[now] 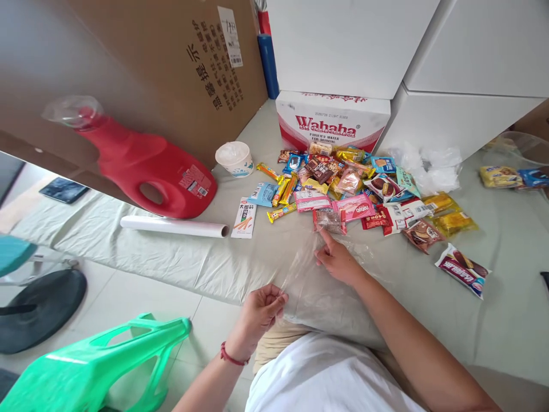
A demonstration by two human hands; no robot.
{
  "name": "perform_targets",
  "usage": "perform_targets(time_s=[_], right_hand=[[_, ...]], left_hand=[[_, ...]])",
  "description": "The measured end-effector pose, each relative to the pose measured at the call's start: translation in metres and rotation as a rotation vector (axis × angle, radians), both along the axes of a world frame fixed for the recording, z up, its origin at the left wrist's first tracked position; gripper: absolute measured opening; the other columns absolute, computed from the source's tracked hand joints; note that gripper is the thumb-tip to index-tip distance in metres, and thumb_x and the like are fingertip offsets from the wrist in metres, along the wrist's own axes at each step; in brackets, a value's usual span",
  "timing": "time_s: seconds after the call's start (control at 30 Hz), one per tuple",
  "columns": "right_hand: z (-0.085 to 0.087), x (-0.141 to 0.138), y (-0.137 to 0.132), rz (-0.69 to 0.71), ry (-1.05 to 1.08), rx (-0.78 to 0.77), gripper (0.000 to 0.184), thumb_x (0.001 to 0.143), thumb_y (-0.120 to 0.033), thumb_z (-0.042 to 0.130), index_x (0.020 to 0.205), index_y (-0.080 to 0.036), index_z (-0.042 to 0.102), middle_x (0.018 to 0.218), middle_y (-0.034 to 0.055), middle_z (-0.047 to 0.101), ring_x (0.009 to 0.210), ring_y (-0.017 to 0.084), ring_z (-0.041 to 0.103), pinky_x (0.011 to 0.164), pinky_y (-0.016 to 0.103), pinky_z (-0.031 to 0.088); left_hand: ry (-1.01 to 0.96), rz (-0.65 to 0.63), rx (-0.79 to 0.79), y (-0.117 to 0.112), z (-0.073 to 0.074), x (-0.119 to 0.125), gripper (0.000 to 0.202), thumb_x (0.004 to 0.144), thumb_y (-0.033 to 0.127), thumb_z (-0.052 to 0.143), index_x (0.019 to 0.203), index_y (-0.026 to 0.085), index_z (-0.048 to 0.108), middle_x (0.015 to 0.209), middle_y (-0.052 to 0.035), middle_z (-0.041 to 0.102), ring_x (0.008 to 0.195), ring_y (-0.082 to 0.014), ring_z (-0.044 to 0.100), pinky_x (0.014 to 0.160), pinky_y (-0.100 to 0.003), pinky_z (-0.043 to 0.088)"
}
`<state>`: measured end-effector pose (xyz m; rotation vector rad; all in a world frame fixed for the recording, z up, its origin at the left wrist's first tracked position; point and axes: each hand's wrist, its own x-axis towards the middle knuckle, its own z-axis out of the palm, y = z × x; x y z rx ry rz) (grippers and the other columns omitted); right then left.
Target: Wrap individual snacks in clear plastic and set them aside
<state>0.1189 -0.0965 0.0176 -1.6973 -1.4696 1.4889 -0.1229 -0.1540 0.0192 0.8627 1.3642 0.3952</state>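
Note:
A clear plastic bag (326, 280) lies on the pale cloth-covered table in front of me. My left hand (261, 309) pinches the bag's near edge at the table's front. My right hand (337, 260) rests on the bag with its index finger stretched forward, the tip touching a small clear-wrapped snack (329, 220). Just beyond lies a pile of wrapped snacks (343, 183), among them a pink Nabati wafer pack (355, 207).
A red detergent jug (141, 166), a white roll (174, 226), a paper cup (234, 158) and a Wahaha box (332, 121) stand behind. More snacks (463, 269) lie right. A green plastic stool (90, 366) is at lower left, a large cardboard box (171, 68) behind.

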Motion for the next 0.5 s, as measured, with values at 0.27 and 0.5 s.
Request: perform_targets(time_s=[0.27, 0.5], right_hand=[[0.013, -0.030, 0.009, 0.278, -0.549, 0.084, 0.088, 0.094, -0.030, 0.060, 0.166, -0.017, 0.011, 0.094, 0.0096, 0.076, 0.087, 0.024, 0.069, 0.076, 0.031, 0.045], [0.017, -0.049, 0.010, 0.339, -0.754, 0.130, 0.084, 0.098, -0.041, 0.056, 0.165, -0.014, 0.013, 0.104, 0.0172, 0.076, 0.098, 0.029, 0.073, 0.081, 0.035, 0.049]], left_hand=[[0.377, 0.029, 0.311, -0.031, -0.007, -0.022, 0.042, 0.067, 0.051, 0.073, 0.087, 0.022, 0.049, 0.052, 0.0109, 0.040, 0.050, -0.0095, 0.038, 0.052, -0.022, 0.031], [-0.052, 0.325, 0.399, -0.018, 0.070, 0.026, 0.027, 0.090, 0.049, 0.060, 0.098, 0.024, 0.052, 0.084, -0.0002, 0.060, 0.057, -0.0104, 0.052, 0.051, -0.024, 0.041]])
